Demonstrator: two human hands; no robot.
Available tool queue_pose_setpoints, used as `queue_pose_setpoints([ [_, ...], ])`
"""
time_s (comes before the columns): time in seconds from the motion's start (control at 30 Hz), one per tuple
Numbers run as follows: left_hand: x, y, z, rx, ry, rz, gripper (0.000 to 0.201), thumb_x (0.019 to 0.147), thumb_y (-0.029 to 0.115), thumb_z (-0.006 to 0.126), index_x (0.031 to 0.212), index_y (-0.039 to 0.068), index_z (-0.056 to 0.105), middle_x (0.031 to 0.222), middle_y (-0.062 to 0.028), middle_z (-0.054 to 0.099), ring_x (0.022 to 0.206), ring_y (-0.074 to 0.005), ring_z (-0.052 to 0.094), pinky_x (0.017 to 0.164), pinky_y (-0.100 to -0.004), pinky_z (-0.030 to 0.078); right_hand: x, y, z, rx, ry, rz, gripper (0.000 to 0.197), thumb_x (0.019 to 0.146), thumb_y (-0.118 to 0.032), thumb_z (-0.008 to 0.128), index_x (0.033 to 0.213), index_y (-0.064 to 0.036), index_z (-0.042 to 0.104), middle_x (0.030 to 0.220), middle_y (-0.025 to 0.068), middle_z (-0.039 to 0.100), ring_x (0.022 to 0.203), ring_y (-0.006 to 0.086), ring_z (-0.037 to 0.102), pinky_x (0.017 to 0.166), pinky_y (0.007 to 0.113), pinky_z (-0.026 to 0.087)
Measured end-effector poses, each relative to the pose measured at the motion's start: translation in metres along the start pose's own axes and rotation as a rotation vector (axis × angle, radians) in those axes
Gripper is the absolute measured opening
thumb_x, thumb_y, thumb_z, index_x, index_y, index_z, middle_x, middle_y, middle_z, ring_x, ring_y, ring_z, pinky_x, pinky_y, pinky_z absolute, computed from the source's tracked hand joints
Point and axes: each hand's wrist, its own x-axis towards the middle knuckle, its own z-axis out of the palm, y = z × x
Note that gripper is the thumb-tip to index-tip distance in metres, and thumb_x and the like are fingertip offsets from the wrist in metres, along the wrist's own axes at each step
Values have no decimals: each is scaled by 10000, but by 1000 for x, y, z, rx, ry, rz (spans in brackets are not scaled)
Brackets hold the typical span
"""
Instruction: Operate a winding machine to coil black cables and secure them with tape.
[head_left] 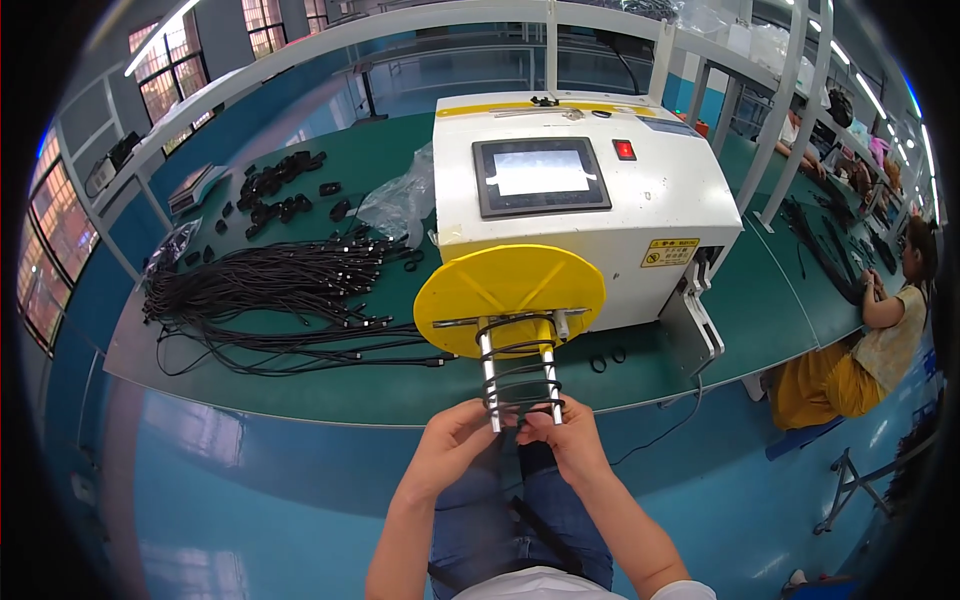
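Note:
A black cable (519, 385) is coiled around the two metal rods (488, 372) that stick out from a yellow disc (508, 292) on the front of a white winding machine (580, 200). My left hand (452, 442) and my right hand (565, 435) meet at the rods' near ends, both pinching the lowest loops of the coil. The fingertips of both hands partly hide the cable there.
A heap of loose black cables (280, 295) lies on the green table (300, 385) to the left, with coiled bundles (275, 190) and a clear plastic bag (400, 200) behind. Another person (880, 330) sits at the right by a second bench.

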Motion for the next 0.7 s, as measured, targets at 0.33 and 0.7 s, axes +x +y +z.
queue_pose_setpoints([
  [0.33,-29,42,-19,174,187,190,146,860,27,558,963,-26,648,850,-91,606,625,-131,558,556,-270,473,-11,-38,9,-159,-110,-95,308,835,32,559,1141,55,529,1074,208,596,836,284,653,719,336,553],
  [0.7,-53,77,76,493,-444,553,147,774,60,686,904,16,636,726,-100,535,575,-249,561,478,-328,439,-22,-75,11,83,-197,233,336,905,-61,467,1207,85,485,1064,229,595,849,300,652,693,338,553],
])
